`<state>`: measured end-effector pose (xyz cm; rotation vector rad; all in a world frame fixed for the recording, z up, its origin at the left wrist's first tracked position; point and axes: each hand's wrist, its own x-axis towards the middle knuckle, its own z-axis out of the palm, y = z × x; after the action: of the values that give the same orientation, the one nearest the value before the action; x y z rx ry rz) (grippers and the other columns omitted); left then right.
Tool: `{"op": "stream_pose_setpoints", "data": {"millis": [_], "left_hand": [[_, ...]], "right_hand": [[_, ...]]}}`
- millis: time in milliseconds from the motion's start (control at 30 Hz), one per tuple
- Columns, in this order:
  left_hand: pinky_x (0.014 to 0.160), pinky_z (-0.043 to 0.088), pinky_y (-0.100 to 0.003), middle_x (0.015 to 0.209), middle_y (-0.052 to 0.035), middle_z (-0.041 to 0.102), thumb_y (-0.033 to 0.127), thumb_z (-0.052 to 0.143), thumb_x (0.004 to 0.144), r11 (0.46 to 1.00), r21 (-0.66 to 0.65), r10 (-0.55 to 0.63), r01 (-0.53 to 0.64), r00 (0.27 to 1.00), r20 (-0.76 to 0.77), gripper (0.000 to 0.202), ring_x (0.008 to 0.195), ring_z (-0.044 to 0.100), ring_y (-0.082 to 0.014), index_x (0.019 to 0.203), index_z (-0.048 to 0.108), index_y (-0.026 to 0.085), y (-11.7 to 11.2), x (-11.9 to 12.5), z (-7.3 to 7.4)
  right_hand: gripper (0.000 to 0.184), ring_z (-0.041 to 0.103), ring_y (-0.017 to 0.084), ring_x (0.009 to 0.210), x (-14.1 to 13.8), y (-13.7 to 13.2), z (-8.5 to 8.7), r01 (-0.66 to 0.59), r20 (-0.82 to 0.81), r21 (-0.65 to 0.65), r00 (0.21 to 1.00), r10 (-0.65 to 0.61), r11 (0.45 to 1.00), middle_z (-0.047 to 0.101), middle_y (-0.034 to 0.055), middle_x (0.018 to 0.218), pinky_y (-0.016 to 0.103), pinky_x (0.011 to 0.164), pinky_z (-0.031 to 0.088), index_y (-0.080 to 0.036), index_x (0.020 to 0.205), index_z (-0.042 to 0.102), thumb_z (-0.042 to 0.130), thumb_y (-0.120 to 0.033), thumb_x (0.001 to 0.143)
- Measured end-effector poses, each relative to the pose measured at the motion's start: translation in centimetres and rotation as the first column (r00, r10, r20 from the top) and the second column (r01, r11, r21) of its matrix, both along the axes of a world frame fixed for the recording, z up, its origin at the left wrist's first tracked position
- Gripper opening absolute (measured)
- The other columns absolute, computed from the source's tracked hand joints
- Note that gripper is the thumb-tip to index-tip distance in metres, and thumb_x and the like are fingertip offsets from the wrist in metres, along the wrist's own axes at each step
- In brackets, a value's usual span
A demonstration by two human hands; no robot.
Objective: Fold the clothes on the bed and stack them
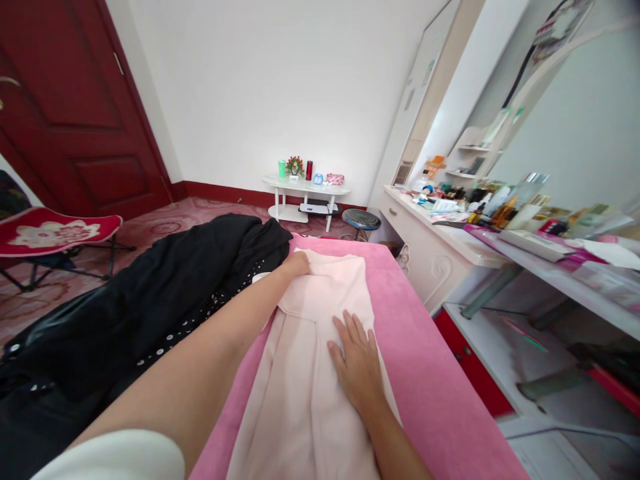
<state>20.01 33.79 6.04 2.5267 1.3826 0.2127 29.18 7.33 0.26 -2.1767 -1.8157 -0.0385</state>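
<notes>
A pale pink garment [295, 353], which looks like a dress with seams and pleats, lies lengthwise on a bright pink cover [425, 373]. My left hand [299, 264] reaches to its far left part, fingers curled down and closed on the cloth; the fingertips are partly hidden. Flat on the right side of the garment rests my right hand [357, 363], its fingers spread and holding nothing. Beside my left forearm is a heap of black clothing [165, 293] with white dots along its edge.
A red folding stool [55, 232] stands at the left by a dark red door [65, 100]. A white side table [305, 187] and a round stool [361, 219] are beyond the far end. Along the right runs a dressing table [425, 233] crowded with bottles.
</notes>
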Motion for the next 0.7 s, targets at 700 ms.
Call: {"op": "stream_pose_setpoints", "data": {"millis": [700], "left_hand": [[0.111, 0.021, -0.042, 0.150, -0.0120, 0.025, 0.035, 0.029, 0.096, 0.926, 0.120, -0.360, 0.358, 0.933, -0.009, 0.048, 0.139, 0.018, -0.0233, 0.140, 0.033, 0.016, -13.2, -0.6, -6.3]], "right_hand": [[0.046, 0.015, 0.019, 0.140, -0.1, -0.2, 0.0, 0.021, -0.008, 0.009, 1.000, -0.021, 1.000, 0.025, 0.0028, 0.151, 0.044, 0.111, 0.012, -0.023, 0.138, 0.037, 0.031, -0.031, 0.092]]}}
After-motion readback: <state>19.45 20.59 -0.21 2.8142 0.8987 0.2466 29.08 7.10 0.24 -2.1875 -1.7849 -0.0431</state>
